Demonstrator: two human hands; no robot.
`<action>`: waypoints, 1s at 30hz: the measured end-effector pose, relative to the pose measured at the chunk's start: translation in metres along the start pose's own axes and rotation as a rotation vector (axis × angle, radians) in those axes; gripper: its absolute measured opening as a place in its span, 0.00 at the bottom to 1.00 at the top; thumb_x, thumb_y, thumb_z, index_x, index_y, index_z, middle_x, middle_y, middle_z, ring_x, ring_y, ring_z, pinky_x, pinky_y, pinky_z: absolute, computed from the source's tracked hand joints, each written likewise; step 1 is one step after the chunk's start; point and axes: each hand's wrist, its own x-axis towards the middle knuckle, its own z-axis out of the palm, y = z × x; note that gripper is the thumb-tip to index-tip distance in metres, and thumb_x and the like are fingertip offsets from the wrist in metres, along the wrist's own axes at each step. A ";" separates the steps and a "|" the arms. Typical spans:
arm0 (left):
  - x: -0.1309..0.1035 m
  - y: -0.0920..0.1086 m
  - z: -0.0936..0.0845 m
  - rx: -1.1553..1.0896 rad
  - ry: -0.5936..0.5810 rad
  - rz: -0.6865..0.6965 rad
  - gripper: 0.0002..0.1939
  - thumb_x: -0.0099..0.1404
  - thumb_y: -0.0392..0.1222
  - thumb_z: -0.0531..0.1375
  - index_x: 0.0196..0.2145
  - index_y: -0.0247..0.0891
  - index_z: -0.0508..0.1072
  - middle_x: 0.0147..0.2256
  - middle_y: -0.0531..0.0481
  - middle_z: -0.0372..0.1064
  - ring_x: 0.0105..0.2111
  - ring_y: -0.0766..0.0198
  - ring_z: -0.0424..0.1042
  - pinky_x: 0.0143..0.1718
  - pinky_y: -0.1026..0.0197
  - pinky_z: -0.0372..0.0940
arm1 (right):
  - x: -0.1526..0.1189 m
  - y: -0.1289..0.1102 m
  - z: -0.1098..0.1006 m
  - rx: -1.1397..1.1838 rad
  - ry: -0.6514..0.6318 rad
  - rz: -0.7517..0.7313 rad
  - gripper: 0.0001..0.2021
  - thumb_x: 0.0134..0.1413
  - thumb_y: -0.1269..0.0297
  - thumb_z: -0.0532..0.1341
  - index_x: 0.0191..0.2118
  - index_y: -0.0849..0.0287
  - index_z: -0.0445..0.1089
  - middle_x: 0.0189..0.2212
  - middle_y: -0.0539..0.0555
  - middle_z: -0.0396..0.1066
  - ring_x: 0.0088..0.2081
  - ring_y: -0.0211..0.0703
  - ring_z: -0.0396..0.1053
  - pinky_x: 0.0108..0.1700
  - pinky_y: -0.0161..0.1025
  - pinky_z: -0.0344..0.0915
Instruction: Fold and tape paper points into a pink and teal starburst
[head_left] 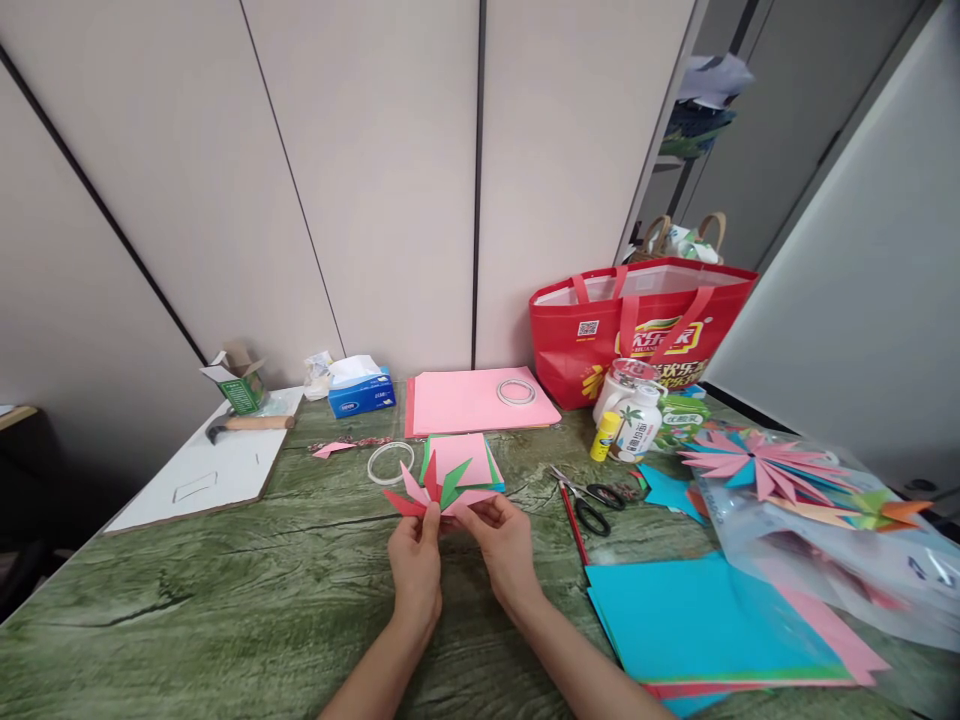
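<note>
Between my two hands is a folded paper flower [433,482] with pointed petals in pink, red and green, held just above the table. My left hand [415,567] pinches its base with the thumb in front. My right hand [501,545] grips the pink petal on the right side, thumb and fingers closed on it. Right behind the flower lies a stack of square coloured paper [463,455], pink on top, partly covered by the petals. A roll of white tape [390,463] rests to the left of that stack.
Scissors [590,498] and a red pencil [574,522] lie right of my hands, near a glue stick [604,437]. Blue paper sheets [705,615] sit front right. Behind stand a red bag [570,350] and a tissue box [361,393]; a hammer [251,424] lies on a white board [217,480].
</note>
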 end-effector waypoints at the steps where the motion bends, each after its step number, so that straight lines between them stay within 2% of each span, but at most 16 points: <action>1: 0.000 0.000 0.000 0.005 -0.001 -0.001 0.16 0.45 0.50 0.63 0.21 0.31 0.71 0.18 0.51 0.69 0.21 0.63 0.67 0.27 0.61 0.62 | 0.000 0.000 0.000 0.003 -0.005 0.003 0.08 0.35 0.66 0.66 0.25 0.62 0.67 0.24 0.52 0.72 0.27 0.40 0.69 0.32 0.38 0.68; 7: -0.001 0.002 0.000 -0.009 -0.025 -0.013 0.16 0.45 0.50 0.63 0.21 0.31 0.71 0.18 0.51 0.69 0.22 0.63 0.67 0.28 0.61 0.62 | 0.000 0.001 -0.002 0.010 -0.051 -0.003 0.08 0.36 0.67 0.65 0.26 0.63 0.68 0.25 0.52 0.73 0.28 0.40 0.69 0.33 0.38 0.67; 14: -0.001 0.009 0.001 0.011 -0.074 -0.026 0.15 0.44 0.48 0.64 0.19 0.30 0.71 0.17 0.50 0.68 0.21 0.63 0.66 0.27 0.61 0.63 | 0.000 0.000 -0.003 -0.002 -0.035 -0.002 0.08 0.35 0.67 0.65 0.26 0.63 0.68 0.25 0.53 0.73 0.27 0.41 0.70 0.33 0.39 0.68; 27: -0.003 0.005 0.001 0.048 -0.050 -0.010 0.15 0.45 0.48 0.63 0.23 0.30 0.73 0.23 0.47 0.72 0.25 0.61 0.68 0.31 0.60 0.63 | 0.001 0.008 -0.002 -0.107 0.015 -0.053 0.10 0.37 0.63 0.65 0.27 0.63 0.67 0.26 0.55 0.73 0.27 0.42 0.70 0.33 0.40 0.68; 30: -0.004 0.005 0.001 0.098 -0.039 0.043 0.15 0.47 0.49 0.62 0.23 0.30 0.72 0.23 0.47 0.71 0.25 0.62 0.67 0.30 0.61 0.62 | -0.002 0.007 0.000 -0.094 0.042 -0.049 0.10 0.36 0.63 0.65 0.27 0.63 0.67 0.25 0.54 0.73 0.28 0.43 0.70 0.33 0.39 0.68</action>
